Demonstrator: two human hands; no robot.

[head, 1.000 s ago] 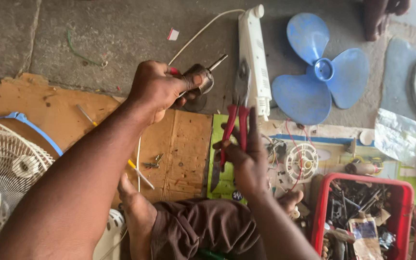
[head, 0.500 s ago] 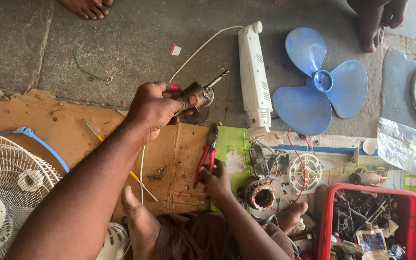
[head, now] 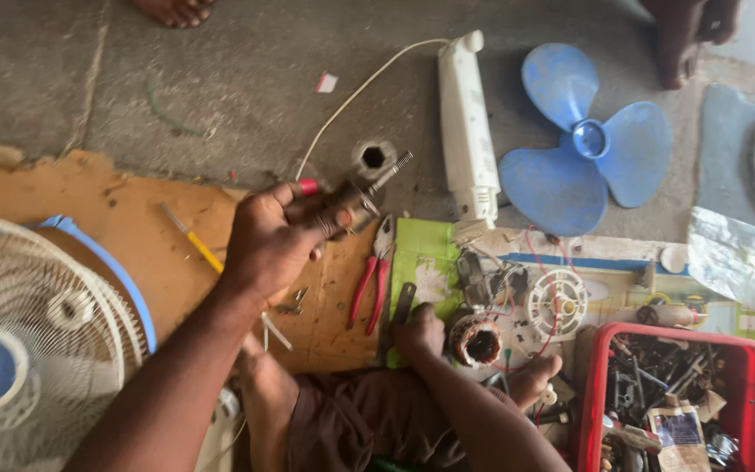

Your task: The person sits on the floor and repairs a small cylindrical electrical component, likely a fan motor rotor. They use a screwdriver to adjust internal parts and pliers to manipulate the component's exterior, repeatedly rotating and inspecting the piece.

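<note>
The left hand [head: 274,238] was clenched around a small fan motor part [head: 356,203], a dark metal piece with a threaded shaft sticking out toward 2 o'clock. The part sat at the fingertips [head: 329,220], at the hand's 2 o'clock edge, with the thumb and forefinger pinching it and a red cap [head: 308,186] showing just above the knuckles. A white cord [head: 356,92] ran from near the hand toward 1 o'clock, up to a long white housing [head: 467,140] lying on the concrete.

The right hand [head: 419,330] rested low, at 4 o'clock from the left hand, fingers curled down over the lower end of a flat metal tool [head: 399,310] on the green sheet [head: 425,253]; whether it truly gripped the tool could not be told. Red-handled pliers [head: 371,281] lay released on the cardboard [head: 146,253], just beside that hand at its 10 o'clock, apart from the fingers. A copper-wound stator [head: 477,341] sat touching the right hand's 3 o'clock side.

A yellow-handled screwdriver [head: 192,240] lay at 9 o'clock of the left hand. A blue fan blade [head: 583,140] lay at 2 o'clock, a white fan grille [head: 37,332] at 8 o'clock, and a red crate [head: 670,402] of parts at 4 o'clock.
</note>
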